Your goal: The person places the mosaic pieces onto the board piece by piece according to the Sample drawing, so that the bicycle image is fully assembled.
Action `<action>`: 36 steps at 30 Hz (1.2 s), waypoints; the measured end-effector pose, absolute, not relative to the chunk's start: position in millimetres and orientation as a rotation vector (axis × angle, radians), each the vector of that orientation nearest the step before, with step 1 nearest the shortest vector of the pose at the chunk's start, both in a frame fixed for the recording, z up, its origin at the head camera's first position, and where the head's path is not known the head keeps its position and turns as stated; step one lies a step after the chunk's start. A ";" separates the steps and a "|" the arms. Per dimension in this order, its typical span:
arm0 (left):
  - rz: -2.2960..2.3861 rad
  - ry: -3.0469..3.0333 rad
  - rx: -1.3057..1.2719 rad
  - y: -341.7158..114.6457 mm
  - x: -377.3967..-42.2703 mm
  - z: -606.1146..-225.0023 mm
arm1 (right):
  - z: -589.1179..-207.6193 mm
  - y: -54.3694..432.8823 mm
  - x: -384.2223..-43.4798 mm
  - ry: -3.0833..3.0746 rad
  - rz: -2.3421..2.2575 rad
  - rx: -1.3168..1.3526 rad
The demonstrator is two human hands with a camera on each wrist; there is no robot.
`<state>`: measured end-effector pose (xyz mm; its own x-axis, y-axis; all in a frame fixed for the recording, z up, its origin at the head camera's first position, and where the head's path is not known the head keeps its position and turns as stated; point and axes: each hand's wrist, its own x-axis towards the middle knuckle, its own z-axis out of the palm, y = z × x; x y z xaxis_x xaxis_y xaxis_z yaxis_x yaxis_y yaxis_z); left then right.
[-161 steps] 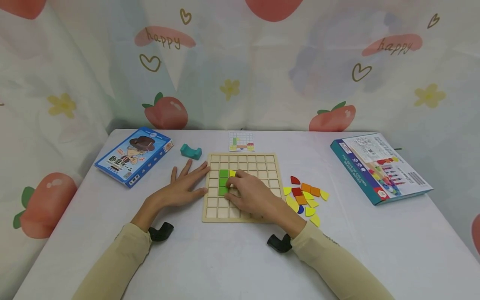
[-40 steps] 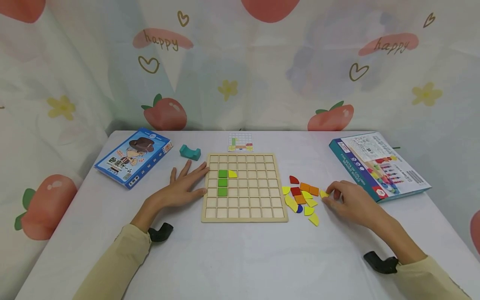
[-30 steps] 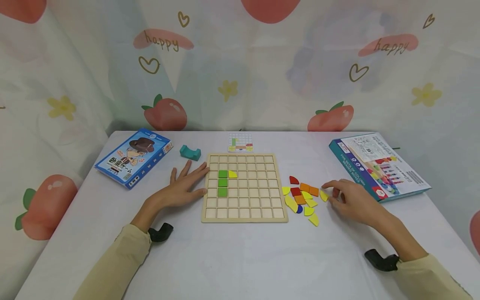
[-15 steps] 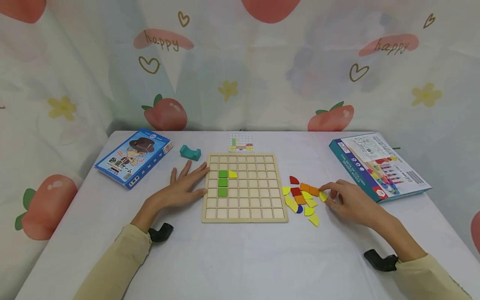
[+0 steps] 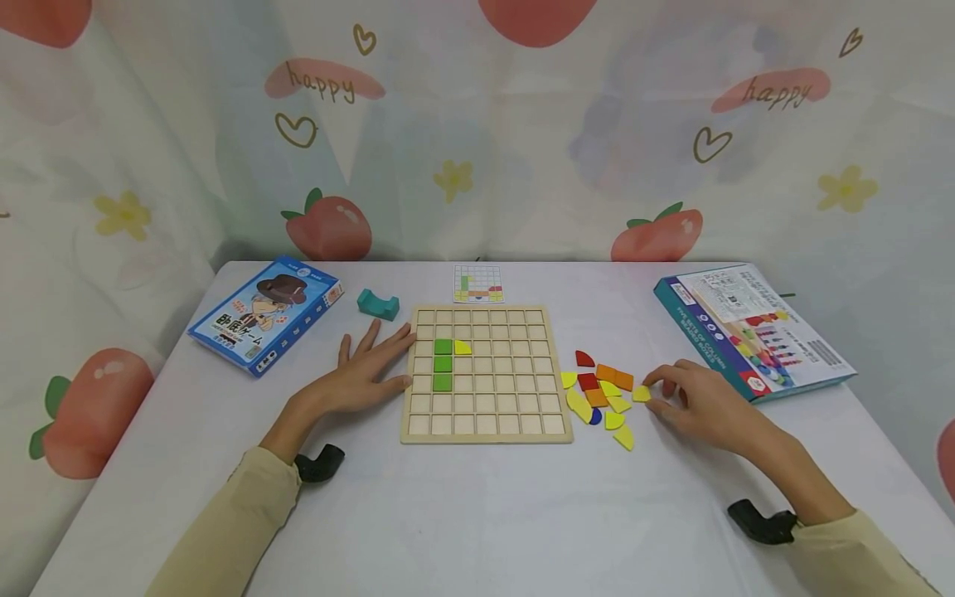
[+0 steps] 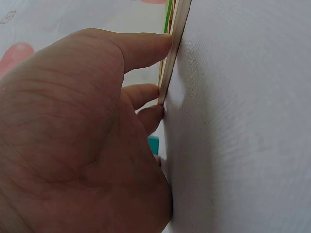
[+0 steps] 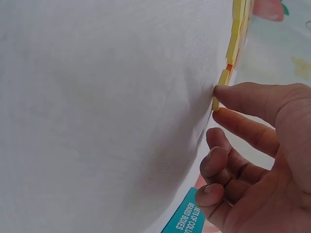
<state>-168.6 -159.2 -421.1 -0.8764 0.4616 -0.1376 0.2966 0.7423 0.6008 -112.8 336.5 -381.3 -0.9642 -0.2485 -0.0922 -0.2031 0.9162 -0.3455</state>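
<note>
One edge of the board (image 5: 481, 403), the left, is touched by the straight, spread fingers of the left hand (image 5: 358, 375). Beside its right edge, loose pieces (image 5: 596, 399) are scattered; at their outer side a yellow piece (image 5: 641, 395) is pinched between thumb and forefinger of the right hand (image 5: 697, 402). White cloth (image 5: 477, 514) is spread in front; the teal box (image 5: 761, 332) is placed close behind that hand. Three green squares (image 5: 443, 364) and a yellow quarter (image 5: 462, 347) are seated in the grid. Both sleeves (image 5: 231, 518) are cut off below, and the card's (image 5: 478, 283) details are hard to make out. In the right wrist view the pinched piece's thin side is shown; in the left, the teal block (image 6: 153, 144) is mostly hidden by fingers.
</note>
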 end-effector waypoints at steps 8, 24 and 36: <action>0.855 2.664 0.592 -159.0 -168.7 -421.0 | -380.4 338.5 -112.1 2.935 -0.526 -0.349; 0.836 2.665 0.582 -158.7 -168.7 -421.5 | -379.7 337.6 -109.7 2.951 -0.543 -0.354; 0.836 2.671 0.602 -159.8 -168.9 -422.2 | -372.0 315.8 -112.3 2.928 -0.555 -0.372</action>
